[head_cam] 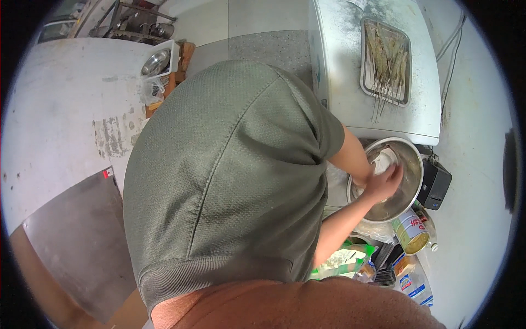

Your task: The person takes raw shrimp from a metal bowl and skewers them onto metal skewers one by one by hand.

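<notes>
A large stainless steel bowl [415,181] stands at the right, with white material [384,159] inside it that I cannot identify. My right hand [385,183] is over the bowl, blurred, its fingers bent above the white material. From the upper side my left hand [361,180] reaches into the bowl. My right wrist crosses in front of it and hides its fingers. What either hand holds cannot be made out. The back and sleeve of my grey-green shirt [230,164] fill the middle of the view.
Beyond the bowl, a metal tray [409,66] of skewered prawns [384,53] rests on a white cabinet-like surface [345,82]. A black box-shaped device [439,185] sits beside the bowl. Nearby are a metal can [412,232], a green-and-white plastic bag [341,261] and blue-marked packaging [417,288].
</notes>
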